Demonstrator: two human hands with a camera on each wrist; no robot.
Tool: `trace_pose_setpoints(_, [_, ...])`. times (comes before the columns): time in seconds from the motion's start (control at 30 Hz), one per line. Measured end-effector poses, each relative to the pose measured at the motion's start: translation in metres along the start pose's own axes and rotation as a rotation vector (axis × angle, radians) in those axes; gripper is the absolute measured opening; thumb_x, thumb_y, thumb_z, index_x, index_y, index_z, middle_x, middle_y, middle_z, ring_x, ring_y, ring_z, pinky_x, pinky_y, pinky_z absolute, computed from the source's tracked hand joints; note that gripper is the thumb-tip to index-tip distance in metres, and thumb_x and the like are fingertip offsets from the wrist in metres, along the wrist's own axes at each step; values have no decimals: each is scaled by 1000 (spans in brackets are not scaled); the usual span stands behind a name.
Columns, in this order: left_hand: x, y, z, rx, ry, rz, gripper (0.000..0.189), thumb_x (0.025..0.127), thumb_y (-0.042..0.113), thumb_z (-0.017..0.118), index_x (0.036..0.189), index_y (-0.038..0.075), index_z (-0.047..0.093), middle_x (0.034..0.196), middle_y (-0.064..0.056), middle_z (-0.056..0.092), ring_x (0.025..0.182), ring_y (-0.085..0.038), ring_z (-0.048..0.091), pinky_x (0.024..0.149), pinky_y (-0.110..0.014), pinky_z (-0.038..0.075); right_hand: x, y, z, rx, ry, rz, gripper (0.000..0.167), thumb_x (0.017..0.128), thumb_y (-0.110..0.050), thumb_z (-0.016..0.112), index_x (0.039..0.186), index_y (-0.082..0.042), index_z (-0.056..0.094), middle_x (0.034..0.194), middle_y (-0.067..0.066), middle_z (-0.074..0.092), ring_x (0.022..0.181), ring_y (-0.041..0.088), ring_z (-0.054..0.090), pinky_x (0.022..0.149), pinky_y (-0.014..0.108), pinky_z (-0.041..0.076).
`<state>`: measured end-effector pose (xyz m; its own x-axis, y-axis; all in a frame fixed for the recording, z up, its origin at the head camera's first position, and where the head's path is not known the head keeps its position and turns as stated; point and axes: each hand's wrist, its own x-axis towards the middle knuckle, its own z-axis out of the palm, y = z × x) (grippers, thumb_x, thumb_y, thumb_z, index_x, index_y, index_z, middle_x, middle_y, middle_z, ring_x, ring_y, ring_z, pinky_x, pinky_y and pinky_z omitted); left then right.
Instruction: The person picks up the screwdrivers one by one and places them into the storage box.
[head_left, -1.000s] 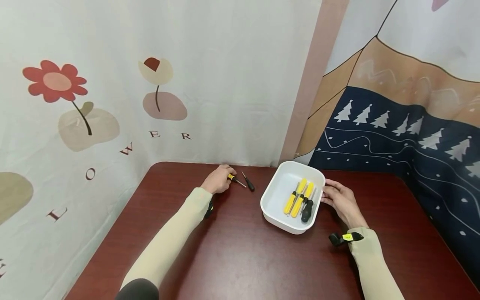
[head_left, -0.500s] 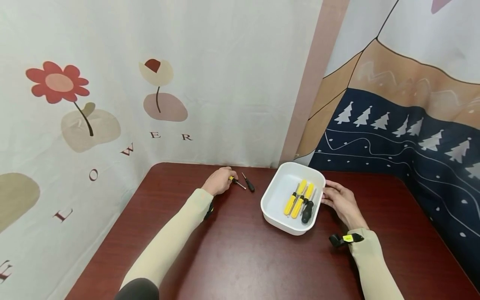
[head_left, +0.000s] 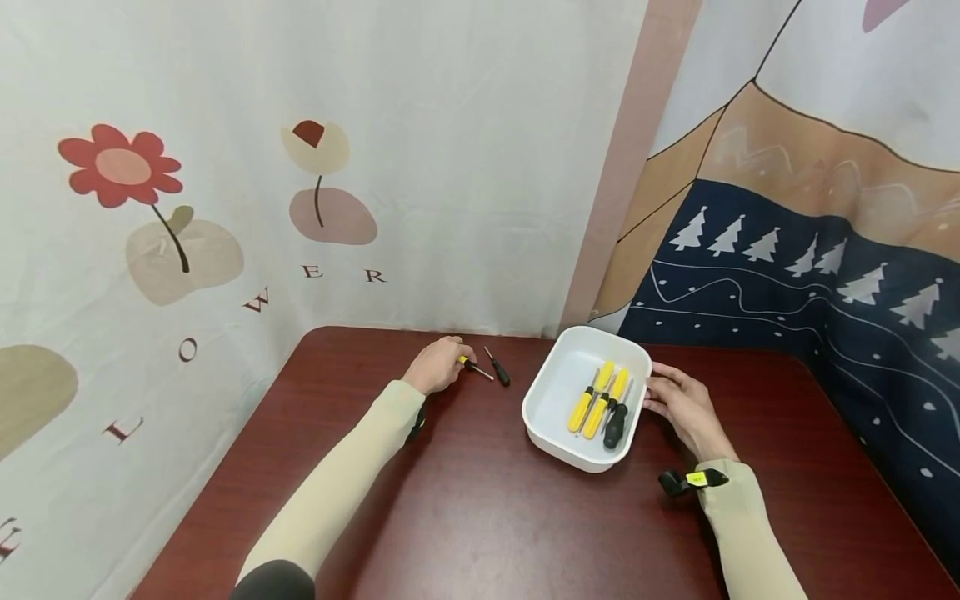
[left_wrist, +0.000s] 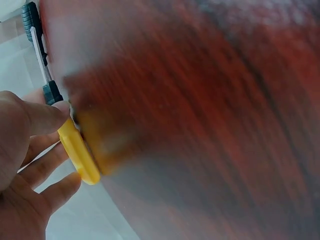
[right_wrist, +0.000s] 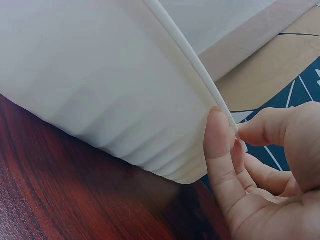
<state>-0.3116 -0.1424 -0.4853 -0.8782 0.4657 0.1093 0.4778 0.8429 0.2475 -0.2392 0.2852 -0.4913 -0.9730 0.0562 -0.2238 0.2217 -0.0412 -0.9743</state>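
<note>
At the far side of the table, my left hand [head_left: 437, 367] pinches a screwdriver with a yellow handle [left_wrist: 80, 155]. The left wrist view shows the thumb and fingers at the handle's dark collar, the shaft pointing away. Just right of it lies a small black screwdriver [head_left: 498, 368]. A white plastic basin [head_left: 553, 392] stands right of centre, holding several yellow-and-black screwdrivers [head_left: 592, 404] and a black-handled screwdriver [head_left: 615, 427]. My right hand [head_left: 684, 408] grips the basin's right rim; in the right wrist view thumb and fingers sit on either side of that rim [right_wrist: 200, 70].
The dark red wooden table [head_left: 465, 500] reaches back to a white curtain [head_left: 465, 167] printed with flowers and letters. On the right hangs a navy panel [head_left: 757, 283] with white trees.
The view has shifted very slightly. Both hands stay in about the same places, the left on the yellow-handled screwdriver, the right on the basin's rim.
</note>
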Motion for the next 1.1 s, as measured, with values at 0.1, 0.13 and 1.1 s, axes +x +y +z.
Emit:
trace_pose_setpoints(0.1, [-1, 1, -2, -7, 5, -2, 33, 93, -5, 62, 111, 18, 78, 114, -3, 72, 113, -25, 66, 80, -35, 56, 0, 0, 0, -7, -3, 3, 61, 102, -9, 59, 156, 2, 33, 92, -12, 68, 81, 2, 64, 76, 19, 60])
trace_pose_setpoints(0.13, [-1, 1, -2, -10, 6, -4, 33, 94, -5, 62, 112, 18, 78, 115, -3, 72, 113, -26, 66, 81, -35, 56, 1, 0, 0, -7, -4, 4, 61, 102, -9, 59, 157, 2, 33, 92, -12, 68, 81, 2, 64, 77, 18, 60])
trace_pose_setpoints(1.1, [-5, 15, -8, -147, 120, -43, 22, 97, 13, 70, 116, 23, 75, 110, 1, 74, 96, -19, 69, 82, -41, 57, 2, 2, 0, -24, 11, -17, 58, 101, -9, 60, 153, 4, 37, 93, -11, 69, 80, 3, 65, 76, 20, 60])
